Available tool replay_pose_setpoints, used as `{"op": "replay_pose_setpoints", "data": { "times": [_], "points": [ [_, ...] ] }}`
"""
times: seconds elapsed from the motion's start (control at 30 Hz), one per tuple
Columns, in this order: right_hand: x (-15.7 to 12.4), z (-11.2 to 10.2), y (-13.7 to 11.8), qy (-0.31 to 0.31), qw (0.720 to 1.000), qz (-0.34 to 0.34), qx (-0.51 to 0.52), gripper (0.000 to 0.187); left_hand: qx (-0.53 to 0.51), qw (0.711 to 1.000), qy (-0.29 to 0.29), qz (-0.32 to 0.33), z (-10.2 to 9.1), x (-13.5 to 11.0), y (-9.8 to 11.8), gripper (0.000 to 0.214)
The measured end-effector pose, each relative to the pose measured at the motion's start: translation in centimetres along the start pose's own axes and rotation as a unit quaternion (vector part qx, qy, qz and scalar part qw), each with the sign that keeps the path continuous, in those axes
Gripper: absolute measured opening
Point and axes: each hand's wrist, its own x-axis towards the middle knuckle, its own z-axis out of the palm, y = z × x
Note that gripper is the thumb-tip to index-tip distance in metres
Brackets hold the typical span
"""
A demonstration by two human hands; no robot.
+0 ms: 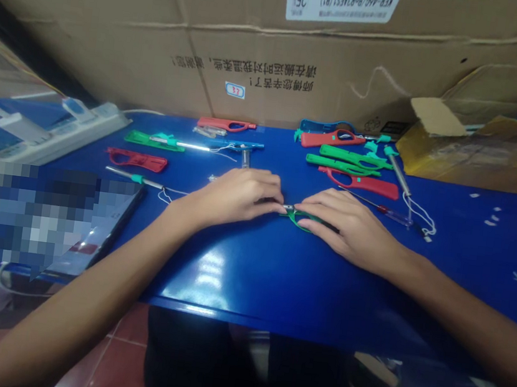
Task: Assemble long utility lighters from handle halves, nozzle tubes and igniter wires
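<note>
a large wall of creased, printed brown cardboard (258, 46) is stood along the far edge of a smooth, glossy blue surface (239, 273). at the surface's far right corner a rough-flapped carton (480, 155) is set, cut off by the view. near the left edge a long white plastic power strip (64, 139) is laid slantwise, and by the near left corner a flat, glassy tablet (111, 219) is placed, much of it masked by blocks.

over the middle of the surface, the right hand (349, 223) is closed around a slim green plastic handle (292, 216); the fingertips of the left hand (244, 195) are pinched at a small metal piece by the handle's left end. beyond the hands, a curved red shell (379, 187), a green shell (140, 137) and a shiny, tubular metal rod (401, 173) are left lying.

the handle's long axis is held roughly parallel to the near edge, its looped end pointed left. the rest is covered by the right hand, and the shape of the metal piece (288, 207) can hardly be made out.
</note>
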Motion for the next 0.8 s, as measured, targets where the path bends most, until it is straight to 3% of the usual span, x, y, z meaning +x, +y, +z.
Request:
{"op": "replay_pose_setpoints", "data": {
  "times": [0.17,0.47,0.8],
  "points": [
    [0.2,0.4,-0.1,0.034,0.999,0.004,0.000,0.020,0.014,1.000,0.007,0.024,0.1,0.3,0.2,0.025],
    [0.2,0.8,0.0,0.039,0.999,0.012,0.001,0.018,0.000,0.999,0.013,0.035,0.2,0.3,0.2,0.025],
    [0.2,1.1,0.0,0.050,0.999,0.014,-0.015,0.016,0.051,0.998,0.023,0.034,0.3,0.2,0.1,0.028]
  ]
}}
